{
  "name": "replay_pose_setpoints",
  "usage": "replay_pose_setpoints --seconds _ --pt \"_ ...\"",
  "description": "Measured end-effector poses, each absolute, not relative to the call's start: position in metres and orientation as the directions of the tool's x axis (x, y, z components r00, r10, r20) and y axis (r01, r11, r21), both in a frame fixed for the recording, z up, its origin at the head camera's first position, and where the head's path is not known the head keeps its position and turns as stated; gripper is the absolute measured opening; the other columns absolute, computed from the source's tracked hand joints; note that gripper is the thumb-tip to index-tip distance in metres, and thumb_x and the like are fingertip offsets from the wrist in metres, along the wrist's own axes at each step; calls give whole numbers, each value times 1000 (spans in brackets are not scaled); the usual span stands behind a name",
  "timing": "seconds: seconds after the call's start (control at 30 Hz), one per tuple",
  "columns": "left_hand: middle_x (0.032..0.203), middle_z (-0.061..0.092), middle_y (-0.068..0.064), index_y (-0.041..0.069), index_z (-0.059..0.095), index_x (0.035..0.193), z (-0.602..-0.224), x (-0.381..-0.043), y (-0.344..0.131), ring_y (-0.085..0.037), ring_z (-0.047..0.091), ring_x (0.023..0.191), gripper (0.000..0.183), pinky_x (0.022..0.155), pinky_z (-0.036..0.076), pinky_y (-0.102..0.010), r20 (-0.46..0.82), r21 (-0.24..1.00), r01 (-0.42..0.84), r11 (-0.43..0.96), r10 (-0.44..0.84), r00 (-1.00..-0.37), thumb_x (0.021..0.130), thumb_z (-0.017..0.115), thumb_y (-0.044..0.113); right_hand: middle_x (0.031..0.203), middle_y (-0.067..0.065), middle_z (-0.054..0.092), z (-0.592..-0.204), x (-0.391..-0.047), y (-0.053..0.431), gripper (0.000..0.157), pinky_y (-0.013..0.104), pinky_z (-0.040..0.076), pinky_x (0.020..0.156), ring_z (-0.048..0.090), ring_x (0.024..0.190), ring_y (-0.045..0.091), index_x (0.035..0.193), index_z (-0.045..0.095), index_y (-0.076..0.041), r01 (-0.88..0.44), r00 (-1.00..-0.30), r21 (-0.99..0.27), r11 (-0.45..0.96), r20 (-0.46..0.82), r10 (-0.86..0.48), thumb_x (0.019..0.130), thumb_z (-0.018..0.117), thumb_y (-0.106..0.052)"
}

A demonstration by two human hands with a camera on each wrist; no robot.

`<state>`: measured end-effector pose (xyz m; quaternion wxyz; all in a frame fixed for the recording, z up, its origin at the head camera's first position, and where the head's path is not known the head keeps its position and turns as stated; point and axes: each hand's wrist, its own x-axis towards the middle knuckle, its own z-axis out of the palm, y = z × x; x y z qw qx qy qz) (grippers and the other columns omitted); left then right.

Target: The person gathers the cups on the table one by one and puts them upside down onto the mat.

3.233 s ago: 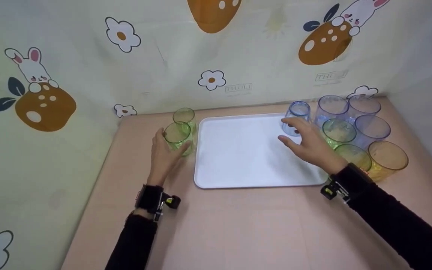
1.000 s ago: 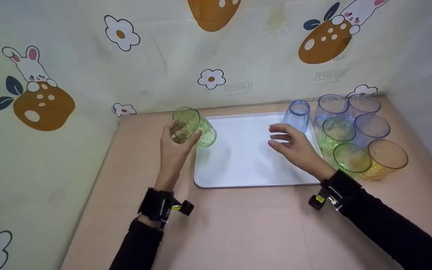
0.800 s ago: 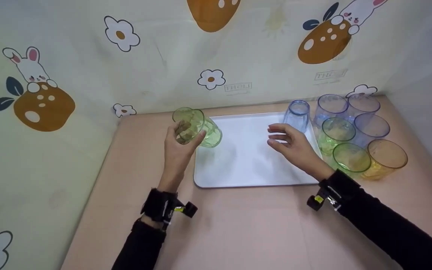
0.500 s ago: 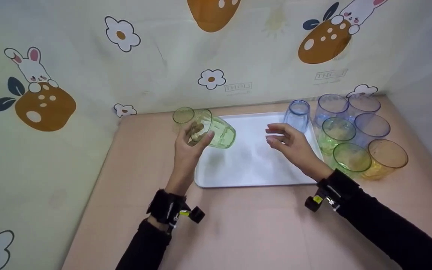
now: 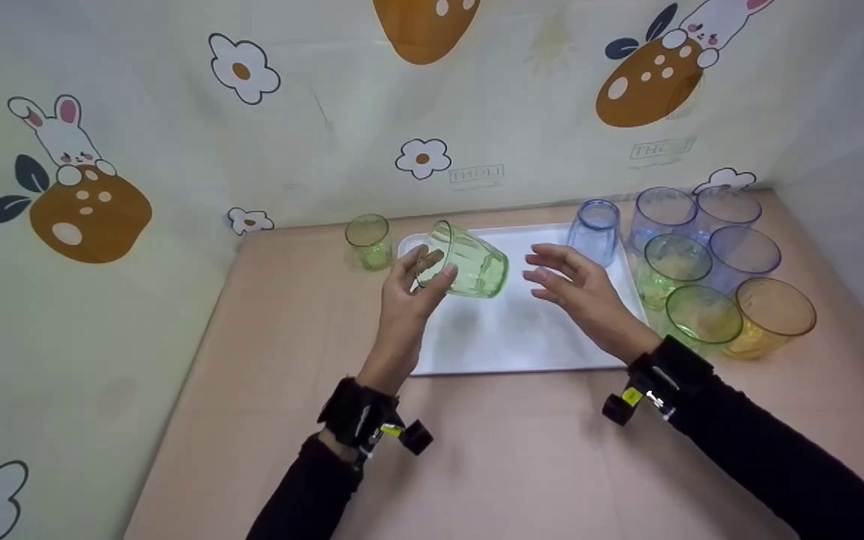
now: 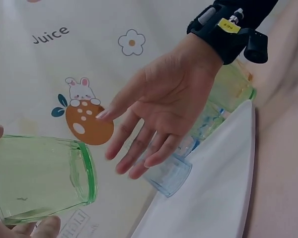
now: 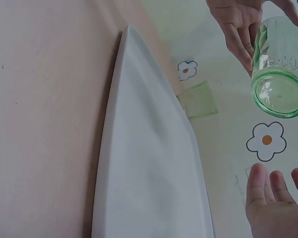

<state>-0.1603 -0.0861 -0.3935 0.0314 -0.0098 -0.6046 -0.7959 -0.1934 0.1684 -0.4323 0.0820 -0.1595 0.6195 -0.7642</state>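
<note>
Green transparent tumbler (image 5: 483,266), mid-frame, tilts above the white rectangular tray (image 5: 522,349), pinched by the left hand (image 5: 406,300). Nearby, the right hand (image 5: 588,291) is loosely spread (holding nothing): I judge a hand-over, calling for its careful grip.

The person is wearing a black left sleeve (image 5: 304,491) and a black right sleeve (image 5: 777,457). A wide left wristband (image 5: 353,411) and right wristband (image 5: 676,367), also black, are wrapping the wrists, carrying a stubby black left camera (image 5: 416,437) and right camera (image 5: 616,409). A yellow tag (image 6: 229,26) (its dark marking is looking too small to read) is sitting beside a silvery screw (image 6: 236,17) on the right, and the left hand (image 5: 409,296) and right hand (image 5: 586,296) are showing bare
</note>
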Motion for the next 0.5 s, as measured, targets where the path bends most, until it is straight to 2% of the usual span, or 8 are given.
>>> replay_pose_setpoints --seconds 0.1,0.27,0.5 --pt "142 49 -21 -4 36 150 -394 -159 -80 -33 52 128 75 104 46 -39 26 950 30 -310 -16 -1000 89 76 16 146 20 45 -432 -194 167 54 45 44 105 45 134 42 149 41 0 -31 -936 -967 -253 117 -332 102 64 -12" --pt "144 46 -22 -5 34 150 -395 -158 -71 -33 54 125 75 103 46 -39 -30 925 -31 -378 9 -1000 90 74 13 151 18 40 -430 -192 164 60 47 42 107 48 132 36 154 36 -4 26 -926 -958 -286 84 -368 102 64 -12" --pt "145 41 -24 -6 29 151 -396 -156 -62 -32 52 126 77 102 47 -37 -70 871 -79 -484 37 -997 90 72 11 150 21 40 -428 -190 160 69 48 42 107 45 135 35 157 31 -10 66 -894 -933 -353 102 -437 100 68 -15"
